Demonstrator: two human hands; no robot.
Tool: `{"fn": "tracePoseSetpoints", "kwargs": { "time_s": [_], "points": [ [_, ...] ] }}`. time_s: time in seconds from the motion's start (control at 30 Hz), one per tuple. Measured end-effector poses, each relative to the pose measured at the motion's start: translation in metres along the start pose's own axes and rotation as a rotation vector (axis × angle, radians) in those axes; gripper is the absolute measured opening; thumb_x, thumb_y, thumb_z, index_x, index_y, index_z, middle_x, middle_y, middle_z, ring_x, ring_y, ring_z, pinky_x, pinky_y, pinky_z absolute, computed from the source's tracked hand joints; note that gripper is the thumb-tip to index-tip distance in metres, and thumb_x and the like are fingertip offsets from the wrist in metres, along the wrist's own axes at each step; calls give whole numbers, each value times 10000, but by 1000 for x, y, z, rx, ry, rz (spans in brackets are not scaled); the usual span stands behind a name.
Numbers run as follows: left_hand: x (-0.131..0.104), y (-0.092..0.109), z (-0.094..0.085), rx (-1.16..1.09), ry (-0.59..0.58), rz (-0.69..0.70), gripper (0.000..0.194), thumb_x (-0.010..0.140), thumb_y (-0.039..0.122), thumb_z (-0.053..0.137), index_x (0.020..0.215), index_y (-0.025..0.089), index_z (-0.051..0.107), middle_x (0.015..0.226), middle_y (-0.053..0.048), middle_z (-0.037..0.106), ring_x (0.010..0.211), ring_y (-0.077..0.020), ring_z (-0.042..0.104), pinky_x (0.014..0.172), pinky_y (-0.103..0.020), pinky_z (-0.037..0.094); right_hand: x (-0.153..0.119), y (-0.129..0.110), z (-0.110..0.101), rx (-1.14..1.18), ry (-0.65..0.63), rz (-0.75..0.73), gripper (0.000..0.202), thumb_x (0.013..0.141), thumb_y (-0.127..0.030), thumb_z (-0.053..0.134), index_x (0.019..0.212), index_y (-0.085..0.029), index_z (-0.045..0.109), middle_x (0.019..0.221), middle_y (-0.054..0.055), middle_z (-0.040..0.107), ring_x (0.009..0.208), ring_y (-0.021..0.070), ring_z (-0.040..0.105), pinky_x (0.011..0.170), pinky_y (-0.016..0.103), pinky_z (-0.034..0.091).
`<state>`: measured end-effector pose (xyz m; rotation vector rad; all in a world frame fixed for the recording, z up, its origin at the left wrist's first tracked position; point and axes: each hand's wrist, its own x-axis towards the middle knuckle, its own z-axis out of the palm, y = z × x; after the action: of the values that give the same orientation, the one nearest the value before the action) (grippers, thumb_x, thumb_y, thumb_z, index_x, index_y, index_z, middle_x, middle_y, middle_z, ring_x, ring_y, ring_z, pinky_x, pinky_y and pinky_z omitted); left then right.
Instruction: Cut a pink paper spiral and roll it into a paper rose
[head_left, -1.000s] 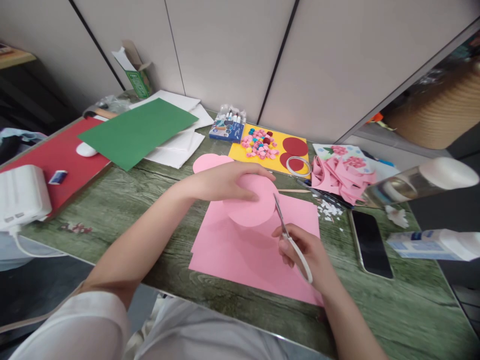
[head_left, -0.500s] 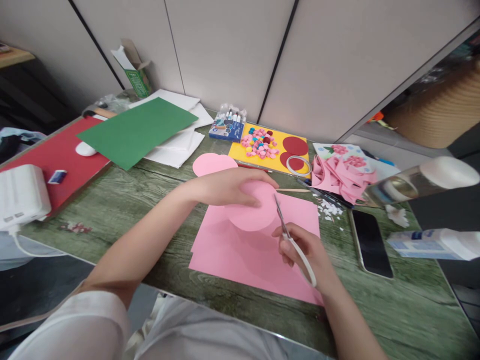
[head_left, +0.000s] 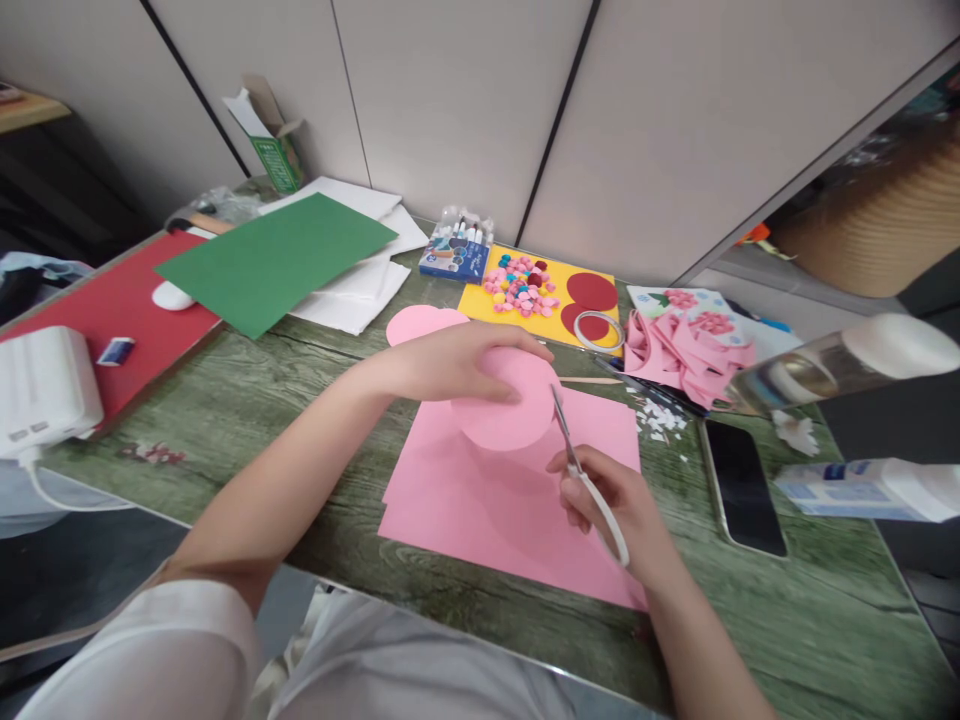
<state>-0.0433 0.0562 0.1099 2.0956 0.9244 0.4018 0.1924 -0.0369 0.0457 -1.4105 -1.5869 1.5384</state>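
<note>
My left hand (head_left: 469, 362) grips a round pink paper disc (head_left: 517, 415) by its upper left, thumb on top and fingers round the far side. White-handled scissors (head_left: 592, 485) are in my right hand (head_left: 611, 495), their blades at the disc's right edge. Whether the blades touch the paper there is hard to make out. Below the disc lie pink paper sheets (head_left: 480, 520), slightly offset from each other. More pink rounded paper pieces (head_left: 416, 323) lie beyond my left wrist, partly covered by it.
Behind are a marker box (head_left: 454, 258), a yellow sheet (head_left: 480, 300) with pompoms and red circles, and a tape roll (head_left: 598, 331). Pink scraps (head_left: 675, 355), a phone (head_left: 744, 487) and a bottle (head_left: 862, 488) stand right. Green paper (head_left: 277, 262) and a white power bank (head_left: 49, 390) lie left.
The pink disc has turned or tilted slightly in my left hand, its lower edge now a little higher. My right hand and the scissors have barely shifted.
</note>
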Motion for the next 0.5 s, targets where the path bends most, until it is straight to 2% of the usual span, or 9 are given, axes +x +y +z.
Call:
{"fn": "tracePoseSetpoints", "kwargs": {
  "time_s": [0.23, 0.5],
  "points": [
    [-1, 3, -3, 16, 10, -14, 447, 763, 244, 535, 1208, 287, 508, 1306, 32, 509, 1218, -176, 437, 1006, -292, 329, -1, 0, -1, 0, 0, 26, 253, 816, -411, 547, 904, -174, 547, 569, -47, 456, 472, 85, 445, 440, 206, 359],
    [0, 1, 0, 1, -74, 50, 447, 772, 233, 530, 1216, 271, 493, 1294, 18, 519, 1185, -169, 463, 969, -269, 347, -2, 1, -1, 25, -43, -3, 249, 827, -424, 535, 889, -184, 520, 588, -48, 444, 487, 86, 439, 459, 210, 366]
  ]
}}
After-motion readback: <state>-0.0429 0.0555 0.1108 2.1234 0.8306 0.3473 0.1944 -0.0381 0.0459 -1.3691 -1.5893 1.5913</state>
